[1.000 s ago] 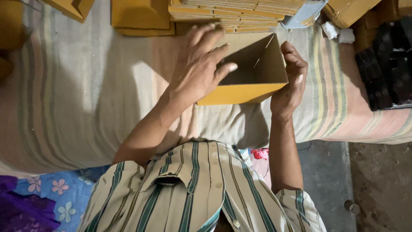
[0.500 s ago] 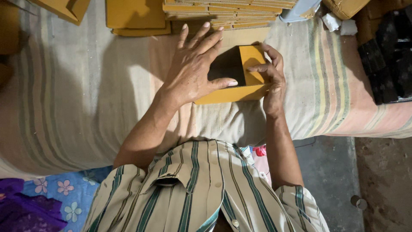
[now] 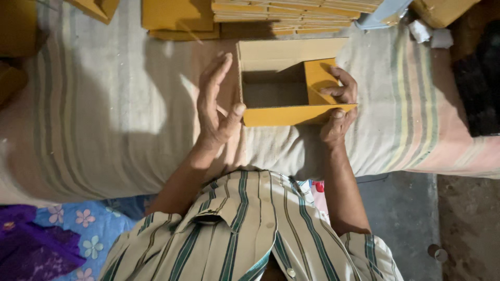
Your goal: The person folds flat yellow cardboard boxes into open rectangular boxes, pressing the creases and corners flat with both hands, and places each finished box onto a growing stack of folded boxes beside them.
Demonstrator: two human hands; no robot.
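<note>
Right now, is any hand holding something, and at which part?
The right hand grips the yellow cardboard box at its right end, fingers on the folded side flap. The left hand is open, its thumb touching the box's left corner.

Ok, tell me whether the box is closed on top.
No, the box is open on top, its inside in plain view, with the right hand gripping one end and the left hand flat against the other.
</note>
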